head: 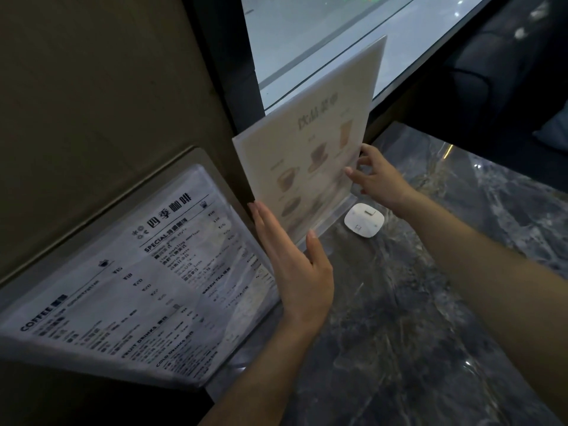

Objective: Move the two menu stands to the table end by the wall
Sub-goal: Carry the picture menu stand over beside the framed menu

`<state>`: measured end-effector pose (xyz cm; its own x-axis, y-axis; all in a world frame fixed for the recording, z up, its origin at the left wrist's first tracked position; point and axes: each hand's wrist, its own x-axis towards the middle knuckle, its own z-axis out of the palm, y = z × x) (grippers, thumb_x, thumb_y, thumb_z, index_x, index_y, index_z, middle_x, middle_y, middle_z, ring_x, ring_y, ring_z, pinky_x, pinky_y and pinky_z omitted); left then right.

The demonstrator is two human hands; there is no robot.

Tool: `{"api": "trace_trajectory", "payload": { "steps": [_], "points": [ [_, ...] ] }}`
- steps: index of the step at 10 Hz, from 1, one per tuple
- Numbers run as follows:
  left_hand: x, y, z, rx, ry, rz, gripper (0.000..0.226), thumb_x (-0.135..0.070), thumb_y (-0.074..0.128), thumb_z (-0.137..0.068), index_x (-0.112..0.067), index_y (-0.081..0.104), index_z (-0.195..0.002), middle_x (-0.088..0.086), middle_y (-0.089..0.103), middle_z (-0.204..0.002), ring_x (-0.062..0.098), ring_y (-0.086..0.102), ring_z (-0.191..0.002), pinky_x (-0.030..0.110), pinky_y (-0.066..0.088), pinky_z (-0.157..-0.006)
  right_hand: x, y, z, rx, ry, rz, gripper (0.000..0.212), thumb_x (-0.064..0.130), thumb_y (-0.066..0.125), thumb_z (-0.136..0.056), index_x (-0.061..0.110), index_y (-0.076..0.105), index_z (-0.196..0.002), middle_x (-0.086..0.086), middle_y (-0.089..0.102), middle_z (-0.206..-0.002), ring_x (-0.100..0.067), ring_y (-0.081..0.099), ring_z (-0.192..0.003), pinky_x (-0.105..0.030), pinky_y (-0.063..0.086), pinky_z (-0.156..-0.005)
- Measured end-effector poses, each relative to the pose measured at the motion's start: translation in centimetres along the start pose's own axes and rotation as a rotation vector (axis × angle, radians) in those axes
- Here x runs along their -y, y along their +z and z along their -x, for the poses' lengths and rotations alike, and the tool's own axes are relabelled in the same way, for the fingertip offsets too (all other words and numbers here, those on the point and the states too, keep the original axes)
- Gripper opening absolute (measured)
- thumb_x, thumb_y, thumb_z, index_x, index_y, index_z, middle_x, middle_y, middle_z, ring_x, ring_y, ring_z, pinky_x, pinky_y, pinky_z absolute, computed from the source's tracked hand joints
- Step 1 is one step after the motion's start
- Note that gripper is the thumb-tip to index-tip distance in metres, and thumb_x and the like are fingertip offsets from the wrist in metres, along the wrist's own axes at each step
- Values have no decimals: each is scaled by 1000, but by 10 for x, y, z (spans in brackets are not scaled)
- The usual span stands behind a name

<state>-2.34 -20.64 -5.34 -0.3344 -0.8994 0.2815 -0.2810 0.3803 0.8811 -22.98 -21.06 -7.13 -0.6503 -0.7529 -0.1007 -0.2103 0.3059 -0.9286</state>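
A pale drinks menu stand [310, 139] with cup pictures stands upright on the dark marble table [415, 302], close to the window and the wall. My left hand [292, 269] lies flat against its near left edge, fingers straight. My right hand [378, 176] touches its right edge with thumb and fingers spread. A second stand [138, 272], a clear holder with a black-and-white coffee menu, leans against the brown wall at the left, untouched.
A small white square device [364, 220] sits on the table just right of the pale stand's base. The brown wall [107, 103] borders the table's left end. A window [322, 41] runs behind, with a dark sofa [507, 72] at the far right.
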Motion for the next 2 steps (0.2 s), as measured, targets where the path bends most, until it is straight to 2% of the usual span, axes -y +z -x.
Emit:
{"api": "trace_trajectory", "payload": {
  "steps": [2],
  "points": [
    [-2, -1, 3, -35, 33, 28, 77, -10, 51, -89, -15, -3, -144, 10, 1, -155, -4, 4, -133, -5, 13, -97, 3, -2, 4, -25, -28, 69, 49, 36, 55, -85, 31, 35, -130, 22, 48, -94, -8, 51, -92, -20, 40, -63]
  ]
}}
